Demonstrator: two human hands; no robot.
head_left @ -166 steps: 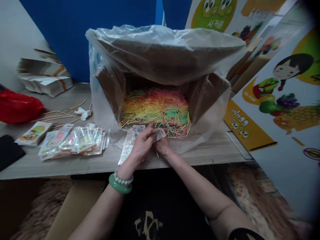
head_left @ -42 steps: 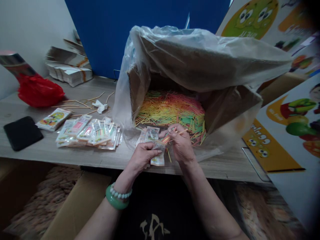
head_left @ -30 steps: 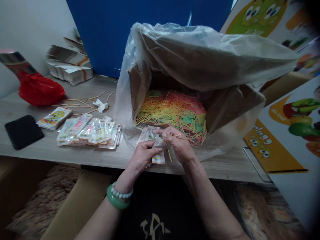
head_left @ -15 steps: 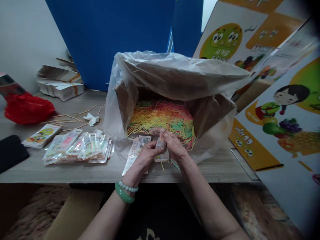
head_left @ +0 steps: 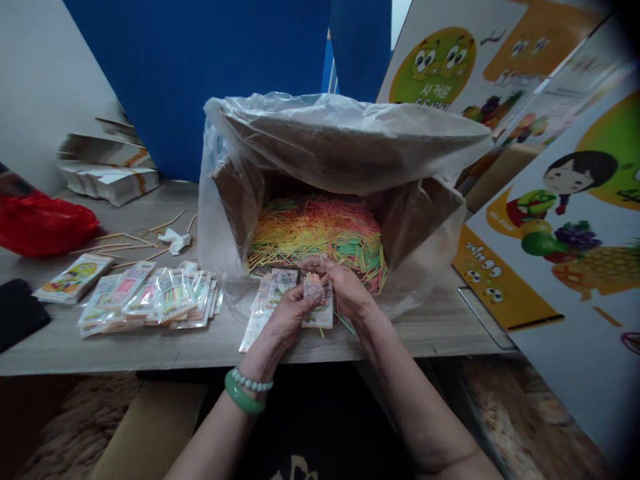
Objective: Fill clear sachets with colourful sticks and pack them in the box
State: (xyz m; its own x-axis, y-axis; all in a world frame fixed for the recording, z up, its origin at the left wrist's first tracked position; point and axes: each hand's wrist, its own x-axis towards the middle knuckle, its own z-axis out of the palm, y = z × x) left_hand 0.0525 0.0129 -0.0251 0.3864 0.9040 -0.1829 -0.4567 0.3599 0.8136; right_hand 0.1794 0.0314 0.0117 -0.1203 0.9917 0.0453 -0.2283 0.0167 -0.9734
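Observation:
My left hand (head_left: pixel 294 308), with a green bangle and a beaded bracelet at the wrist, is closed on a small printed plastic packet (head_left: pixel 313 291). Thin coloured sticks (head_left: pixel 316 276) show at the packet's upper end. Around those sticks my right hand (head_left: pixel 347 285) is curled, its thumb over them and its other fingers partly hidden behind. Another flat printed packet (head_left: pixel 320 318) lies on the table under the held one. More flat packets (head_left: pixel 265 300) lie beside my left wrist. Just beyond both hands, a plastic-lined cardboard box (head_left: pixel 415 220) holds a heap of loose coloured sticks (head_left: pixel 315 230).
Filled packets (head_left: pixel 150 300) lie piled at left, near a small printed stack (head_left: pixel 74 277), a black flat object (head_left: pixel 20 313) and a red plastic bag (head_left: pixel 45 223). Rubber bands and a crumpled tissue (head_left: pixel 174 240) lie behind. Folded cartons (head_left: pixel 107 170) stand farther back; large printed boxes (head_left: pixel 550 220) stand right.
The held packet has come into fuller view between my hands, with stick ends showing at its top. The whole view has shifted slightly, so the surroundings appear farther left.

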